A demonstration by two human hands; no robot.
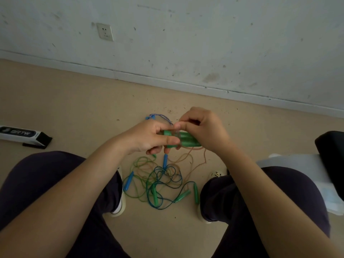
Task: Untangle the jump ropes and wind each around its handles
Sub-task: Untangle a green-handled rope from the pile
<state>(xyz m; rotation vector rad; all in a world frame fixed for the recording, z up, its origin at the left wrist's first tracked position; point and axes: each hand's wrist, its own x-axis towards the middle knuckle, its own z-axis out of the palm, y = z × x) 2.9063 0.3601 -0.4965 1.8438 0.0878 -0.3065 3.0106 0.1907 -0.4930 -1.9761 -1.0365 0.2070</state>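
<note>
The left hand (149, 136) grips the paired green plastic handles (183, 139), long axis running hand to hand, while the right hand (202, 127) pinches the thin brownish cord (188, 161).

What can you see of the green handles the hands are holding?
The green handles are two smooth, plastic-looking tubes held side by side, roughly level, above the floor tangle. The left hand grips their left end; the right hand covers the right end and pinches near the middle. A pale, clear-looking rope seems wound around them there; a tan rope trails below.
</note>
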